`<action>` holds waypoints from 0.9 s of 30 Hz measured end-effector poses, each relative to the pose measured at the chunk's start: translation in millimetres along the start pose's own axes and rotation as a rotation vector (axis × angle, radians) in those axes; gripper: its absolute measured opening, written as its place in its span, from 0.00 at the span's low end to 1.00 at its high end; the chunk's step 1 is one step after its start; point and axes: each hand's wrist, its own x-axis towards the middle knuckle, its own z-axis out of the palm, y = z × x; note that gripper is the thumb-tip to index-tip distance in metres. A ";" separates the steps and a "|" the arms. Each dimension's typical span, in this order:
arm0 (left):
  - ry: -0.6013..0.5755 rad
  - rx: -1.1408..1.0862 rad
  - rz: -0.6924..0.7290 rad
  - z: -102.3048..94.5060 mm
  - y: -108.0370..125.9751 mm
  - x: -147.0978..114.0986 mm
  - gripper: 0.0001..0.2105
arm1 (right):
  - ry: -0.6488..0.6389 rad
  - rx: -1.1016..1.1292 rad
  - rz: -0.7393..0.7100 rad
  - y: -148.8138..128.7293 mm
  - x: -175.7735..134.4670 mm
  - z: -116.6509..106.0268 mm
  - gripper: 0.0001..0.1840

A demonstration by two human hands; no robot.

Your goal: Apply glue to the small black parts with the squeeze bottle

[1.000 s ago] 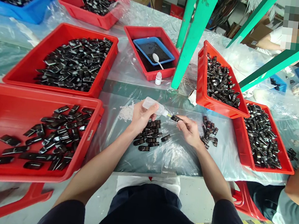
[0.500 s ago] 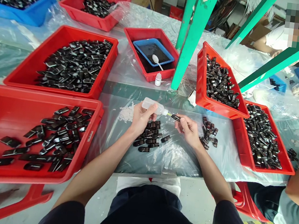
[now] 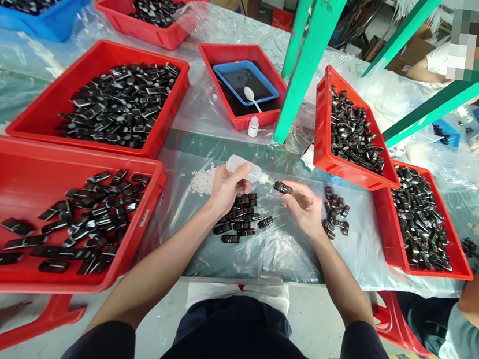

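Black piece (image 3: 283, 187) sits slightly turned since earlier frame. Right hand (image 3: 307, 210) pinches it just right of bottle (image 3: 241, 167); left hand (image 3: 224, 190) grips bottle sideways, I judge so nozzle (image 3: 270, 181) faces piece. Loose pieces (image 3: 242, 224) lie on tabletop (image 3: 264, 261), near side of bottle, likely handy.

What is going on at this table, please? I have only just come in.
A person's left hand holds a bottle, its thin tip pointing at a black part in the right hand. Whether tip and part touch is too small to tell. On the table, one group of similar parts lies near the left hand, and another group lies to the right of the right hand. Red bins on both sides hold many more.
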 end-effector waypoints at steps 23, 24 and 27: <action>0.046 0.013 0.044 2.1 -4.1 -1.8 0.23 | 0.054 -0.008 0.035 -1.8 -1.4 5.1 0.23; 0.046 0.017 0.039 2.5 -4.3 -2.0 0.23 | 0.059 -0.006 0.038 -1.8 -1.4 5.4 0.23; 0.048 0.018 0.027 2.7 -4.5 -2.4 0.23 | 0.064 0.002 0.035 -1.9 -1.3 5.1 0.23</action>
